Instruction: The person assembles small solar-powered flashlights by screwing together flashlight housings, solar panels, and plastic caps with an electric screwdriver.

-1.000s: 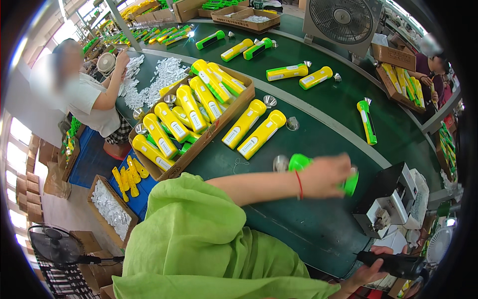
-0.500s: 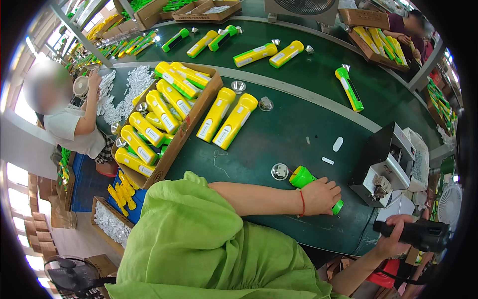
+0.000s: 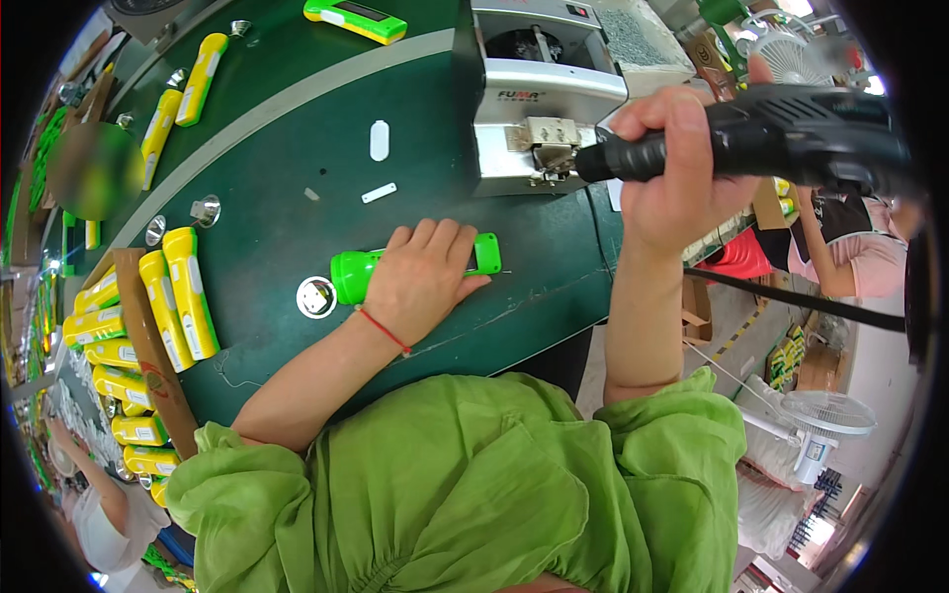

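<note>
My left hand is wrapped over a green flashlight body lying on the table, its wide head to the left and its tail end showing past my fingers. Beside the head lies a round reflector piece. My right hand grips a black electric screwdriver, held level. Its tip points left and reaches the front outlet of a silver and black screw feeder; whether a screw sits on the tip is too small to tell.
A white oval plate and a small white strip lie beyond my left hand. Left are yellow flashlights beside a cardboard box edge. A conveyor with flashlights runs behind. Co-workers sit at both sides; a cable crosses at right.
The view has turned to the right. My right hand has brought the screwdriver from beside the table up to the screw feeder's front. My left hand stays on the flashlight body.
</note>
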A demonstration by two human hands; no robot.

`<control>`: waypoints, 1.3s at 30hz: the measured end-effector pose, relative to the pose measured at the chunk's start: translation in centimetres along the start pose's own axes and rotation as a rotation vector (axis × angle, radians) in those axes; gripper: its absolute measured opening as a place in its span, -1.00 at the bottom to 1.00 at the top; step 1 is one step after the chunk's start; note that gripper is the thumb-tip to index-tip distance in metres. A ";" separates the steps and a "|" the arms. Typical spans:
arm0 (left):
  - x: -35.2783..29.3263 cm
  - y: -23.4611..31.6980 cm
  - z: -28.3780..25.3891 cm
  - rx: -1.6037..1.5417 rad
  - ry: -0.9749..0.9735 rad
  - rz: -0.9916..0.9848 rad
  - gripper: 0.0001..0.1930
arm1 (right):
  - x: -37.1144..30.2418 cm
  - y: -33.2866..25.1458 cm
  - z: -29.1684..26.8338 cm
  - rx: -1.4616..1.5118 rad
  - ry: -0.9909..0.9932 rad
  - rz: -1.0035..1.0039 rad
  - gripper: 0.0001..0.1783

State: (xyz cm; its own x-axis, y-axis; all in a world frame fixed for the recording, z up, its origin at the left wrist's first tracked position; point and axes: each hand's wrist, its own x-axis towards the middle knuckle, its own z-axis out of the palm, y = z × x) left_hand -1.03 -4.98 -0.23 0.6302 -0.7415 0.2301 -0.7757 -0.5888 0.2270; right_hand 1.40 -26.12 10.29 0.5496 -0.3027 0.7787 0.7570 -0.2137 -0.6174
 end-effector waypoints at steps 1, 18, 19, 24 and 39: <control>0.1 0.1 0.1 -0.006 -0.003 0.007 -0.47 | 0.0 0.2 -0.3 -0.008 -0.018 0.005 -0.26; 1.5 1.3 1.3 -0.012 0.001 -0.021 -0.49 | -0.2 2.3 1.2 0.209 -0.063 0.481 -0.86; 1.5 1.4 1.3 -0.023 -0.006 -0.022 -0.49 | -1.2 2.1 1.0 0.192 -0.074 0.406 -0.84; 1.6 1.5 1.2 -0.027 0.007 -0.014 -0.48 | -4.7 1.2 0.7 0.100 -0.037 0.250 -0.30; 1.2 1.8 1.2 -0.014 0.024 -0.050 -0.50 | -9.2 2.3 2.2 -0.089 -0.012 0.204 -0.43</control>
State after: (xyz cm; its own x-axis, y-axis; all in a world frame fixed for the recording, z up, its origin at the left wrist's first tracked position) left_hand -1.68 -7.29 -0.64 0.6687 -0.7034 0.2411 -0.7430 -0.6200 0.2521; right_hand -1.14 -21.79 1.98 0.6926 -0.3373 0.6376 0.5960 -0.2304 -0.7692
